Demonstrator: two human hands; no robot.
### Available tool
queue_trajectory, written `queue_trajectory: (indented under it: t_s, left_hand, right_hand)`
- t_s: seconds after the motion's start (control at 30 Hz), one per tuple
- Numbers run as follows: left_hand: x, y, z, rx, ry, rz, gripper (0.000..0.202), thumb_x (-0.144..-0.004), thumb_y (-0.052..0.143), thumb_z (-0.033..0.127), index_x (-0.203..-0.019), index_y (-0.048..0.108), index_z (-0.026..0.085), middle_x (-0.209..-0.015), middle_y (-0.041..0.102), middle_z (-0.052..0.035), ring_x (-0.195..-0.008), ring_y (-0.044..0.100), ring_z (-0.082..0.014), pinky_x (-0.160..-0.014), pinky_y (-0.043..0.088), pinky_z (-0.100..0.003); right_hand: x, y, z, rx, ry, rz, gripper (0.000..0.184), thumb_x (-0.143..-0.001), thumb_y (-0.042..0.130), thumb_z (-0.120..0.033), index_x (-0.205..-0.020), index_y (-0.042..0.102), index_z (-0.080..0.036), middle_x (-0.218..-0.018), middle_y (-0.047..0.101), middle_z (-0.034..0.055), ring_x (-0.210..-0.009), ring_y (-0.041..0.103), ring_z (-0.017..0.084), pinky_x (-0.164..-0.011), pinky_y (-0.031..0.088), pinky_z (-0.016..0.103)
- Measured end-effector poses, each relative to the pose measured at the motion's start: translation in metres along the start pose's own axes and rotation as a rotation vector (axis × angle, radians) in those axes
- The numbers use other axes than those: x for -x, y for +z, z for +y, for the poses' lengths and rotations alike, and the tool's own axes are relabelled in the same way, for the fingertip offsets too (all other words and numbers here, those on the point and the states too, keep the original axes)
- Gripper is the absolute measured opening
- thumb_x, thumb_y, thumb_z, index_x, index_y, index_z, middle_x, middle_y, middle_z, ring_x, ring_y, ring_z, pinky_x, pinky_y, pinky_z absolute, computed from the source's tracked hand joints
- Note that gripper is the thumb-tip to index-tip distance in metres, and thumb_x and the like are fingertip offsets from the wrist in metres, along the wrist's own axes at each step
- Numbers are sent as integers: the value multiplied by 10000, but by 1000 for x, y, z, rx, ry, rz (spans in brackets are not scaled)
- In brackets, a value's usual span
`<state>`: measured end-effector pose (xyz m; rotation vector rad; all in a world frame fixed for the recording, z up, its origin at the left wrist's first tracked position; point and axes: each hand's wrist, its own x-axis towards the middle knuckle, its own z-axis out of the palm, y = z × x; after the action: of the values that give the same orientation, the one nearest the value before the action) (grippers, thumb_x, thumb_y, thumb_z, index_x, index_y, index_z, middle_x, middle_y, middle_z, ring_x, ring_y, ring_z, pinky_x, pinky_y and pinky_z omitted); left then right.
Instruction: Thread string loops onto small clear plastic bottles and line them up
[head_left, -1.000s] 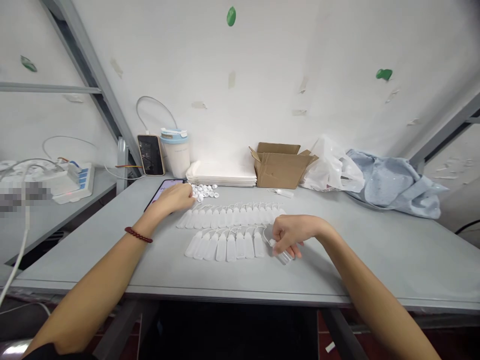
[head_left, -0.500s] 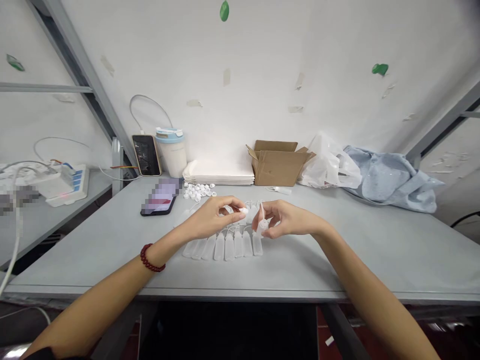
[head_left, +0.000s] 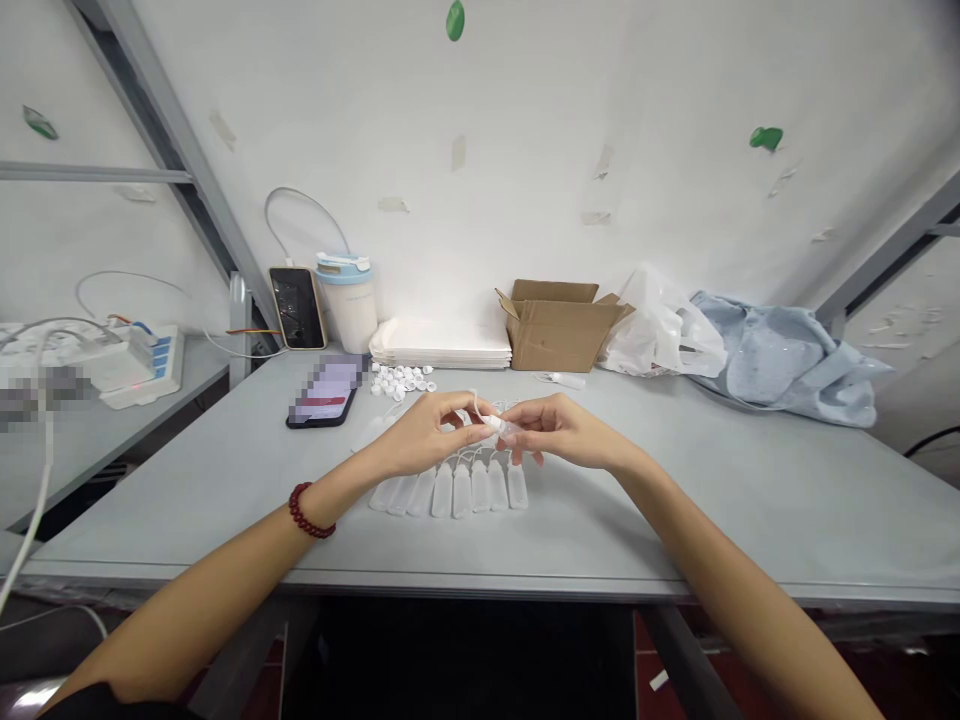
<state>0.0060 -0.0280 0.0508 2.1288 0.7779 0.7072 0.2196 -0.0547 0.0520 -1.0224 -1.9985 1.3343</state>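
Observation:
My left hand pinches a small white cap between thumb and fingertips. The cap meets the neck of a small translucent plastic bottle, which my right hand grips from the other side, tilted toward the left. A thin white cord rises from the neck area. Below my hands a row of similar translucent bottles with white cords lies on the grey table. More bottles behind my hands are partly hidden. A heap of loose white caps sits beyond my left hand.
Along the wall stand a phone, a lidded cup, a white stack, an open cardboard box, a plastic bag and blue cloth. Another phone lies left; a single bottle lies before the box.
My right hand has turned the bottle from upright to tilted and moved it left, so its neck now meets the cap in my left hand. My left hand stays nearly in place.

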Motion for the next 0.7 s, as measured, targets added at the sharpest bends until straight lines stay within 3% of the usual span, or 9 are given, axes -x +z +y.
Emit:
queue_trajectory:
  t_s: [0.1, 0.2, 0.3, 0.5, 0.7]
  left_hand:
    - [-2, -2, -2, 4, -27, 27, 229, -823, 546, 361, -911, 657, 181, -925, 675, -34, -708, 586, -128, -620, 457, -238]
    - [-3, -3, -4, 10, -71, 41, 232, -808, 568, 366, -875, 667, 167, -842, 682, -32, -698, 590, -133, -602, 453, -235]
    - [-4, -3, -7, 32, -82, 35, 230, -801, 576, 369, -854, 669, 165, -823, 685, -32, -699, 602, -137, -620, 465, -242]
    - [-4, -2, -8, -12, 64, 64, 200, -827, 544, 322, -908, 658, 178, -979, 675, -43, -868, 601, -163, -763, 465, -272]
    - [-5, -3, -5, 62, -18, 43, 259, -838, 524, 390, -841, 666, 174, -883, 678, -39, -787, 609, -155, -637, 462, -238]
  right_hand:
    - [-1, 5, -1, -96, -20, 50, 381, -838, 543, -394, -1156, 487, -192, -873, 654, 62, -646, 563, 122, -530, 432, 245]
    - [-2, 13, 0, -191, -32, 118, 424, -848, 537, -385, -1202, 355, -238, -835, 632, 23, -559, 449, 89, -538, 394, 251]
    - [-3, 20, 2, -289, -6, 126, 384, -858, 517, -399, -1169, 337, -263, -771, 564, -14, -527, 357, 82, -505, 325, 241]
    - [-5, 22, 8, -427, 99, 101, 324, -859, 485, -451, -1116, 379, -284, -709, 492, -44, -468, 250, 54, -461, 188, 217]
    - [-7, 23, 7, -405, 75, 108, 306, -861, 488, -445, -1108, 392, -292, -710, 496, -47, -471, 254, 51, -472, 186, 217]
